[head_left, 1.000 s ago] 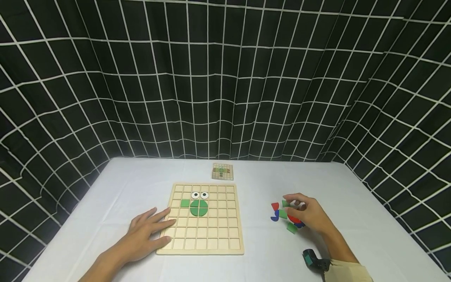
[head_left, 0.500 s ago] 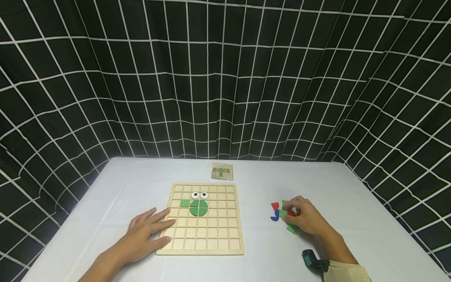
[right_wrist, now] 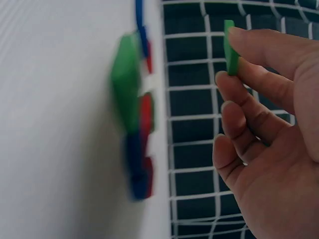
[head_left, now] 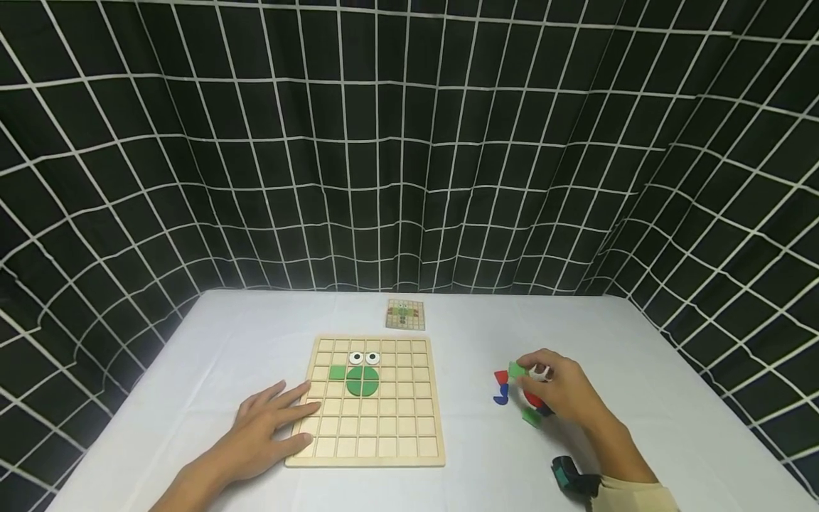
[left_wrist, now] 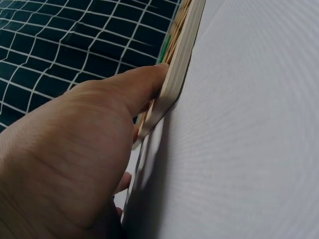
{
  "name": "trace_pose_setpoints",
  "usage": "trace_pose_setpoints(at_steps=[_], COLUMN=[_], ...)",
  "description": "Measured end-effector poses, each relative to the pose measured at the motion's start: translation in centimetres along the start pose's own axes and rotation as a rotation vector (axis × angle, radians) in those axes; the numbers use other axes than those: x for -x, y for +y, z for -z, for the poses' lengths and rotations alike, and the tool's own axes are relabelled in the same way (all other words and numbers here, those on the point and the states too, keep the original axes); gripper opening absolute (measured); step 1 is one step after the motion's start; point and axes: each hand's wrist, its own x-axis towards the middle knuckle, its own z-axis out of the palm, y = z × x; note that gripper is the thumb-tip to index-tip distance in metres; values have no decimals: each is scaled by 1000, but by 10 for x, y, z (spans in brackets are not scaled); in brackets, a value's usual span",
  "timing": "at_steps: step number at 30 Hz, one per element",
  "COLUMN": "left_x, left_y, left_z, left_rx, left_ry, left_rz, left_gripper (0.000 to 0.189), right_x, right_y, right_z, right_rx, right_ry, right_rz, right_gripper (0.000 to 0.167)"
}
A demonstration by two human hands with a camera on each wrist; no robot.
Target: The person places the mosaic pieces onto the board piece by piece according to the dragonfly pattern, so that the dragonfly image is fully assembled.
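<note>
My right hand (head_left: 564,390) pinches a green tile (head_left: 517,370) above a small pile of pieces at the right. In the right wrist view, that green tile (right_wrist: 230,47) stands on edge between thumb and finger, off the tabletop. Below the hand are red pieces (head_left: 532,400), and nearer lies another green tile (head_left: 531,417). My left hand (head_left: 259,432) rests with fingers spread on the left edge of a wooden grid board (head_left: 399,405). The left wrist view shows its thumb touching the board's rim (left_wrist: 175,79). On the board sit two eye discs (head_left: 364,358), a green circle of quarter pieces (head_left: 362,381) and a green square (head_left: 337,372).
A small picture card (head_left: 405,313) of a grid figure lies behind the board. Left of the right hand are a red piece (head_left: 501,377) and blue pieces (head_left: 502,395). A black grid-lined curtain (head_left: 409,142) surrounds the white table (head_left: 256,334).
My right hand has closed on the green tile beside the blue pieces and lifted it off the table. The left hand has stayed on the board.
</note>
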Motion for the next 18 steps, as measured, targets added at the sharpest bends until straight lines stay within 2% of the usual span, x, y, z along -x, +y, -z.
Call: trace_pose_setpoints(at_steps=[6, 12, 18], left_x=[0, 0, 1], left_y=[-1, -1, 0], left_z=[-2, -2, -1], left_rx=[-15, -19, -11], left_ry=[26, 33, 23], left_rz=[-23, -35, -27], left_gripper=[43, 43, 43], right_x=[3, 5, 7], right_y=[-29, -63, -94], right_z=[16, 29, 35], right_rx=[18, -9, -66], right_ry=[107, 214, 247], right_rz=[126, 278, 387], right_gripper=[25, 30, 32])
